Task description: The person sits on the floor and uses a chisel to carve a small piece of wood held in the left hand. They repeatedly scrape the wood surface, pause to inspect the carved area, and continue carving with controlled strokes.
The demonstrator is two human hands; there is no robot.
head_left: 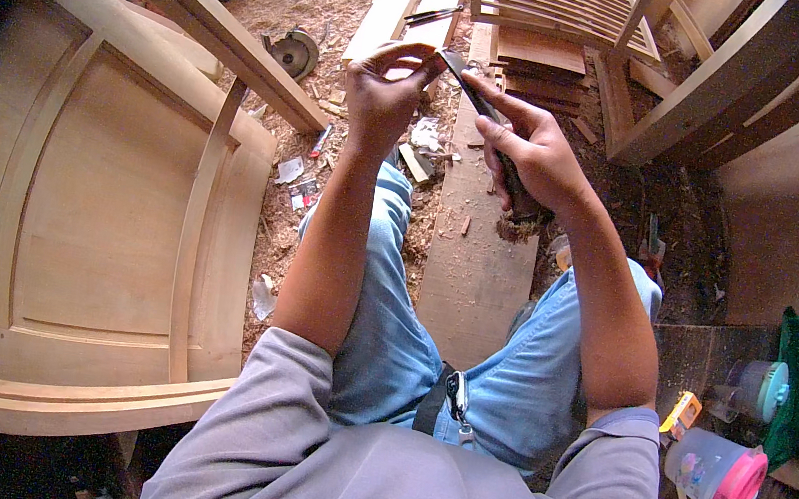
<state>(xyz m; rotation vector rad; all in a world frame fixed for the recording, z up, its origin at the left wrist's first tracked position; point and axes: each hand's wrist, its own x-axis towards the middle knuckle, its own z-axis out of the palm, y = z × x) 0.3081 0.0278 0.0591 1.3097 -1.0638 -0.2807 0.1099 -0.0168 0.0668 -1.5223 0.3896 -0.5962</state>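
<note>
We hold a thin pale wood strip (408, 49) pinched in our left hand (379, 95) above the long plank (477, 260); our right hand (533, 156) grips a dark-handled chisel (491, 125) against it; light, stiff, probably snappable; best held near the worked end.

A small pale strip of wood (408, 50), thin and flat, sits pinched far out at centre, level and pointing right, its end touching the tip of a dark, slender chisel (485, 120) that slants back toward the near right.
</note>
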